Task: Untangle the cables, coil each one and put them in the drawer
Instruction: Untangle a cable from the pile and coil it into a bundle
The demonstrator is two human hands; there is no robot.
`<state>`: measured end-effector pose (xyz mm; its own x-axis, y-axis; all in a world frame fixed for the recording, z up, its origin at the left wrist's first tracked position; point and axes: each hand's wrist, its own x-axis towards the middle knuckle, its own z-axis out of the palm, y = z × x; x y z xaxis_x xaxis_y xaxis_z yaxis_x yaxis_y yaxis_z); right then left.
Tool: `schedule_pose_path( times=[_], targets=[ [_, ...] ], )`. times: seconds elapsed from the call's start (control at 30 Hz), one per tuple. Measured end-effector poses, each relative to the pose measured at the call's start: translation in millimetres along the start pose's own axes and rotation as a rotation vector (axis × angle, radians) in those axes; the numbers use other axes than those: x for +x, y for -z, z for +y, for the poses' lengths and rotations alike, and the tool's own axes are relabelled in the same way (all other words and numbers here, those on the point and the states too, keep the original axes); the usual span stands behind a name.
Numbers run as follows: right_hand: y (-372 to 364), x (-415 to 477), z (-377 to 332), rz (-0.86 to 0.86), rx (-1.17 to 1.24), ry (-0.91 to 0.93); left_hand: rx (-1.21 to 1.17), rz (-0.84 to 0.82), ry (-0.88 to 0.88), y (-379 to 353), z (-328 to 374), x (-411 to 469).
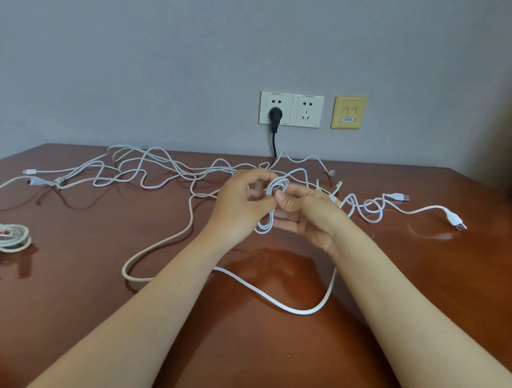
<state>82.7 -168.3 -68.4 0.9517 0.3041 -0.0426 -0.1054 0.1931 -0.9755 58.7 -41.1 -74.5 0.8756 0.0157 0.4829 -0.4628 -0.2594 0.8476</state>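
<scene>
Hands are meeting mid-table: left hand (242, 205) and right hand (310, 217) both pinching a small white cable coil (273, 206). Loose cables (161, 171) are sprawling behind.

Part of the small coil (273, 206) is being covered by the left hand (242, 205) and right hand (310, 217). The coiled cable (5, 235) is being cut off by the left edge.
</scene>
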Motion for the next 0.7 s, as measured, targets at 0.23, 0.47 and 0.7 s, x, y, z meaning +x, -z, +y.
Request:
schedule_pose_path(
  times=[0.23,0.47,0.7],
  targets=[
    [-4.4,-1.3,-0.5,0.106,-0.068,0.03,-0.037,0.045,0.021,-5.3,2.0,-1.5],
    [-6.0,-3.4,-2.2,0.177,-0.171,0.1,0.015,0.071,0.048,-1.9,-2.0,1.4],
    [-9.2,-3.7,-1.8,0.234,-0.215,0.201,-0.06,0.113,0.116,-2.2,-3.2,3.2]
  ],
)
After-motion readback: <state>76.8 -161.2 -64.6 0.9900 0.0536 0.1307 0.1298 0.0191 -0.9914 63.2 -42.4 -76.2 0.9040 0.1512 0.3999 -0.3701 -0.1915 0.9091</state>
